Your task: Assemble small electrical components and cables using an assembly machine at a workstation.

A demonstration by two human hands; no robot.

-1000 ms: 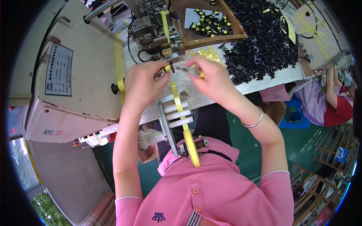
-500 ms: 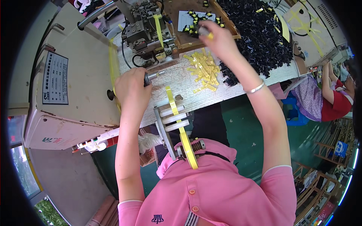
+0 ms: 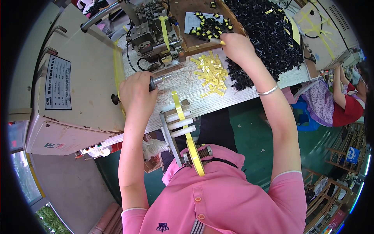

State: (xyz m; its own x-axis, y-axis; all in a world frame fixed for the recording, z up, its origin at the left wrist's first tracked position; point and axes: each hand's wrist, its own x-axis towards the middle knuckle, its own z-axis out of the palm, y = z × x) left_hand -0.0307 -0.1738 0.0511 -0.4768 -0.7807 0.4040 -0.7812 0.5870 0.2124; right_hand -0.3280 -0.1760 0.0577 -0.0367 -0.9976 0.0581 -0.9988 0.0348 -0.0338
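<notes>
At the table's left side, my left hand [image 3: 136,89] is curled closed around the dark end of a short metal rod [image 3: 161,79], which points right. My right hand [image 3: 238,47] is closed at the front right edge of the wooden tray. A small tool with a pale metal tip and a yellow part [image 3: 216,41] sticks out from its fingers; its exact kind is hidden. Beyond that tip, several black clips with yellow bits [image 3: 210,27] lie heaped on a white sheet [image 3: 190,19]. Loose yellow strips [image 3: 212,74] are piled just nearer than my right hand.
A metal machine [image 3: 150,37] with a yellow tape hanging on it stands behind my left hand. Black parts [image 3: 269,46] form a large heap at right. A roller bracket [image 3: 168,136] carries yellow tape before my body. A big beige cabinet [image 3: 85,89] borders the left.
My right hand has moved right and slightly nearer, drawing the tool back from the black clips in the tray. My left hand stays on the rod.
</notes>
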